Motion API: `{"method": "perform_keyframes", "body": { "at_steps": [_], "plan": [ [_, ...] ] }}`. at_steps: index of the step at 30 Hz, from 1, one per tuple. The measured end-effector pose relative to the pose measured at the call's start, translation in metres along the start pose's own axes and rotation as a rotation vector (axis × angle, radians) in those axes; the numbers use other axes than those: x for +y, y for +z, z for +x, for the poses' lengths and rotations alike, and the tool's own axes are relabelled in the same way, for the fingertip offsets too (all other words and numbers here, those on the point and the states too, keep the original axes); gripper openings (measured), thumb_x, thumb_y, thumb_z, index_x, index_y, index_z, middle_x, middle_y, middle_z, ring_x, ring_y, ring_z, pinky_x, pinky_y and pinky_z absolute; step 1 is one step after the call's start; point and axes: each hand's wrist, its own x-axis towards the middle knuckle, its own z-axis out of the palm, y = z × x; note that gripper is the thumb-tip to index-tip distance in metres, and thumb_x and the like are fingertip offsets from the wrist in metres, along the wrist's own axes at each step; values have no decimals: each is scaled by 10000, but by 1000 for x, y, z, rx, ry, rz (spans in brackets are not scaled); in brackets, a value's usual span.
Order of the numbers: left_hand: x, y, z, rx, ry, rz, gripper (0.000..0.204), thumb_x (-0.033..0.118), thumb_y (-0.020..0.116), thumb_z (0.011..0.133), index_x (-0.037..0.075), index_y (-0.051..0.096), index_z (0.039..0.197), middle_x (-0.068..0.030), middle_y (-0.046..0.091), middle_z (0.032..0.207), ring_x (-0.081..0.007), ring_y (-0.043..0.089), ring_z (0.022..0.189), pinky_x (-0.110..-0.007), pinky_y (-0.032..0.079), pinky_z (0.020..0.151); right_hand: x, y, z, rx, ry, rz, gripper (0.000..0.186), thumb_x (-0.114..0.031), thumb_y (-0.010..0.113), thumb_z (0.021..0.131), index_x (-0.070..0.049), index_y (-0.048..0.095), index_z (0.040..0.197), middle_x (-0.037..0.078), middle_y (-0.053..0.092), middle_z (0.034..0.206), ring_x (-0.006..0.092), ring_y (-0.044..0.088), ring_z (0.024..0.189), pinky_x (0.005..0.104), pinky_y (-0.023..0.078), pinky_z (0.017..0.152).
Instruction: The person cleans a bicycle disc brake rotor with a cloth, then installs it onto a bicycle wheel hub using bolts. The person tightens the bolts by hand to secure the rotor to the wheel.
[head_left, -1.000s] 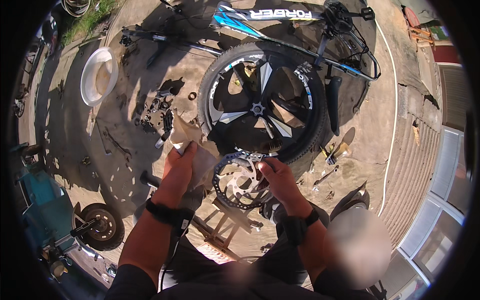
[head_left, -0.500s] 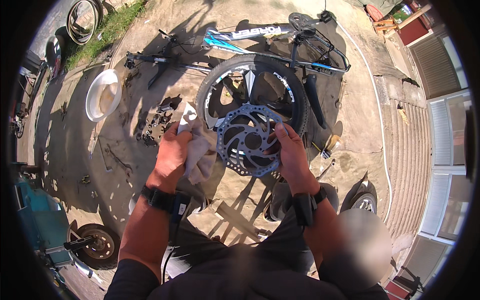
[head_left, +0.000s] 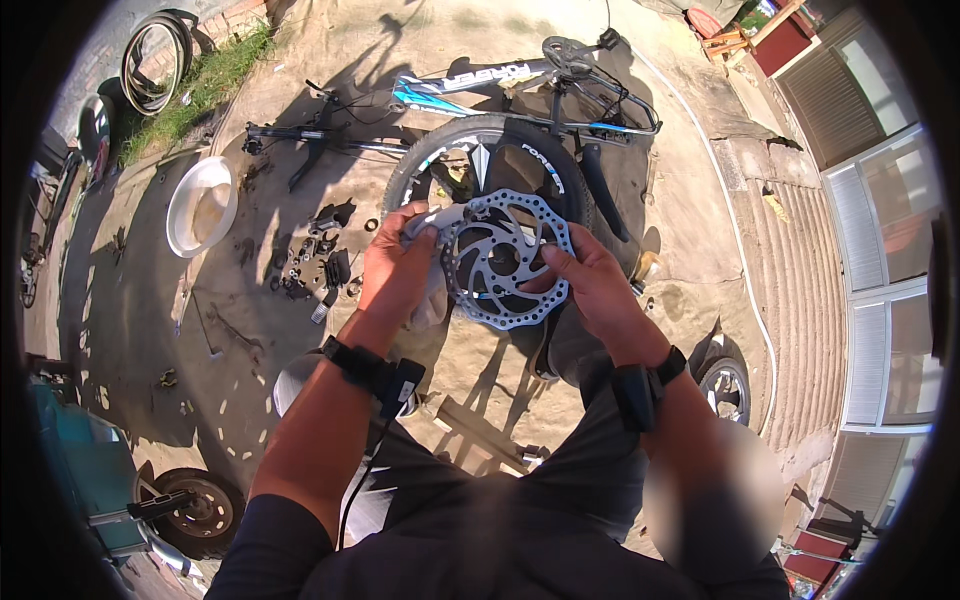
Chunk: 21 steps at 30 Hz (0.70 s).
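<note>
A silver perforated brake disc (head_left: 480,285) is held up in front of me, over a black wheel (head_left: 540,150). My right hand (head_left: 590,275) grips the disc at its right edge, thumb on its face. My left hand (head_left: 400,260) holds a crumpled pale grey cloth (head_left: 430,300) at the disc's left edge, with part of the cloth up against the rim. Behind the wheel, a blue, white and black bicycle frame (head_left: 440,95) lies on the ground.
Small loose parts (head_left: 305,265) lie on the ground cover left of the wheel, with a white basin (head_left: 190,220) farther left. A fork (head_left: 300,140) lies behind. A turquoise vehicle (head_left: 90,480) stands lower left, another wheel (head_left: 722,390) at right, windowed panels (head_left: 880,250) along the right side.
The disc has risen and turned face up. My left hand has moved up and right, bringing the cloth onto the disc's left edge. The view has shifted too.
</note>
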Motion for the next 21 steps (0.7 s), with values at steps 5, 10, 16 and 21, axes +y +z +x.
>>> {"method": "perform_keyframes", "body": {
  "at_steps": [5,10,16,21],
  "plan": [
    [15,-2,11,197,248,285,238,41,692,944,17,676,1180,-60,650,1045,-120,635,932,-255,518,840,8,-4,27,-113,-48,-127,379,-122,551,1038,-19,502,1399,59,654,1173,169,703,878,329,598,798],
    [36,25,0,148,321,592,172,65,723,942,47,712,1113,-13,700,990,-84,627,893,-248,516,817,8,11,30,-211,-33,-172,487,-32,547,1013,-13,419,1483,89,632,1247,174,690,943,333,602,834],
    [23,60,-18,48,273,417,122,71,713,927,44,692,1044,-80,661,978,-197,634,929,-329,512,849,30,10,24,-230,-40,-232,563,7,587,962,-49,437,1502,60,655,1140,94,646,931,269,559,815],
    [36,57,-30,39,429,745,133,50,700,904,62,682,1035,-101,651,948,-246,653,877,-354,532,775,23,9,20,-282,4,-252,556,33,571,967,-12,421,1500,77,645,1168,129,660,956,295,589,833]
  ]
}}
